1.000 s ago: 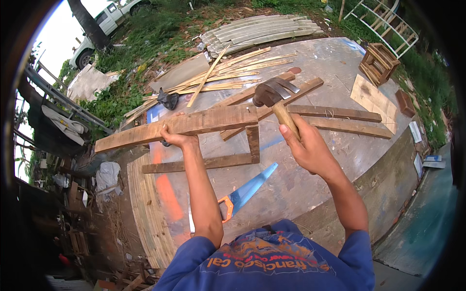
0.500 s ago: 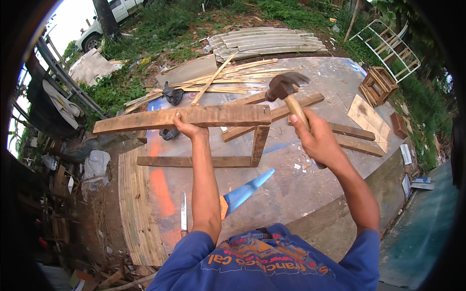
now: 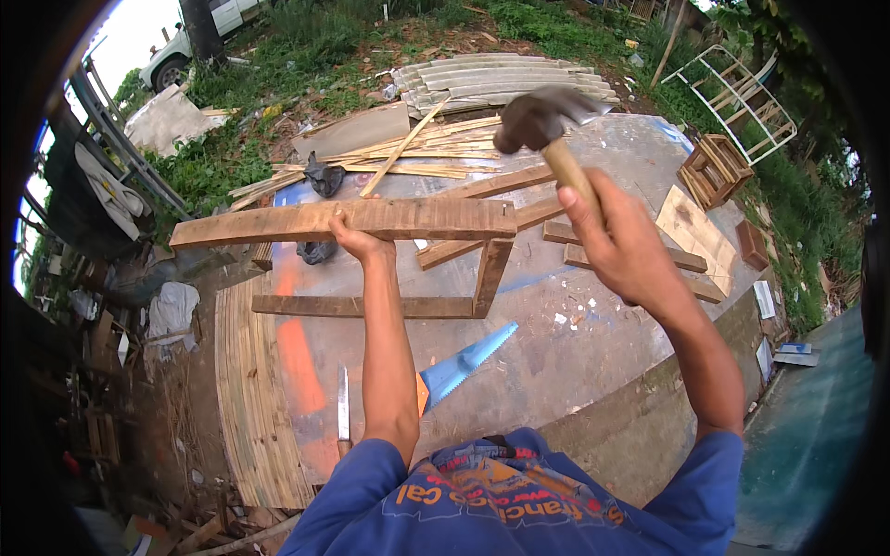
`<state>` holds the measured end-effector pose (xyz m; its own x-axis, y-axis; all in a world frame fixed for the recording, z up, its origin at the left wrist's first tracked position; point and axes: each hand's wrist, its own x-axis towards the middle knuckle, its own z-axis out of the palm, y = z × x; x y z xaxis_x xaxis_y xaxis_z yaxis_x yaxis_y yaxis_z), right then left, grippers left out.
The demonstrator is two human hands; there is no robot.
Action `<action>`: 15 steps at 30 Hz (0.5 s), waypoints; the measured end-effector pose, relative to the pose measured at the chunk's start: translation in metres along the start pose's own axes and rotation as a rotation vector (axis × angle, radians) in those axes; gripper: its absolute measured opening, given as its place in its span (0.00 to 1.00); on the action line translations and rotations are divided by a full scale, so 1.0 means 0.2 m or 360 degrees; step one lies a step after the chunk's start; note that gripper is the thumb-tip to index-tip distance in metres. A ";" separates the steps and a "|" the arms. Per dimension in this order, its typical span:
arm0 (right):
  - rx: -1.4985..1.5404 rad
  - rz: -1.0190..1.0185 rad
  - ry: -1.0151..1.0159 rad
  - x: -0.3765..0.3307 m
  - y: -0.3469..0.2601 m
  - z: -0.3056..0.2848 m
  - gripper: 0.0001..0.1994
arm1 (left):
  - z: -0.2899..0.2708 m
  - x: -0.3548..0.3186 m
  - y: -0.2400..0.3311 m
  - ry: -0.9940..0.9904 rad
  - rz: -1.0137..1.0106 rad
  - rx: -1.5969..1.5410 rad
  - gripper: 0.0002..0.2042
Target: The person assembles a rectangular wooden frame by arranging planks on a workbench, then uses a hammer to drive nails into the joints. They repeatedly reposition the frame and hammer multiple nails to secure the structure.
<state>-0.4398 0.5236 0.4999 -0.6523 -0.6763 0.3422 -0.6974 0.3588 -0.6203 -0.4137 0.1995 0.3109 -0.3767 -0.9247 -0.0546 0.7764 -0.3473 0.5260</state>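
My left hand [image 3: 360,238] is closed round the middle of a wooden beam [image 3: 269,221], thumb on its near face. That beam is the upper side of a U-shaped frame, joined at its right end to a short upright piece [image 3: 492,273]. A lower wooden bar [image 3: 362,307] runs left from the upright's bottom. A nail [image 3: 503,208] stands near the beam's right end. My right hand [image 3: 623,232] grips the wooden handle of a claw hammer [image 3: 547,119], its head raised above and to the right of the nail, touching nothing.
A blue handsaw [image 3: 468,363] and a knife [image 3: 343,408] lie close to my body on the worn board surface [image 3: 556,371]. Behind are loose wooden pieces [image 3: 519,221], thin strips [image 3: 436,148] and stacked corrugated sheets [image 3: 501,82]. A wooden crate [image 3: 716,171] stands at the right.
My right hand has moved slightly to the right, and the hammer head is higher than before. The left hand keeps its hold on the beam, and the frame looks nearly unmoved.
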 end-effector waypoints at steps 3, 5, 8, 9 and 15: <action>0.0077 0.0010 0.0140 0.02 -0.02 0.04 0.19 | 0.00 0.00 0.00 0.0029 0.0016 0.0001 0.26; -0.0204 0.0099 -0.0099 -0.01 0.22 0.13 0.20 | 0.05 -0.01 -0.04 -0.0010 -0.0002 -0.0020 0.25; -0.0200 0.0433 -0.0282 0.06 0.12 0.03 0.21 | 0.03 0.04 -0.03 -0.0092 0.0027 -0.0012 0.24; -0.0216 0.0353 -0.0194 0.08 0.10 -0.01 0.21 | 0.05 0.05 -0.03 -0.0106 0.0042 -0.0009 0.24; 0.0037 0.0067 0.0195 0.03 0.06 0.06 0.20 | 0.03 0.04 -0.04 -0.0038 0.0043 -0.0034 0.24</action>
<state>-0.4485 0.5161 0.4863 -0.7131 -0.5767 0.3987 -0.6628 0.3693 -0.6514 -0.4264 0.1957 0.3108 -0.3674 -0.9298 -0.0204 0.7967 -0.3259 0.5089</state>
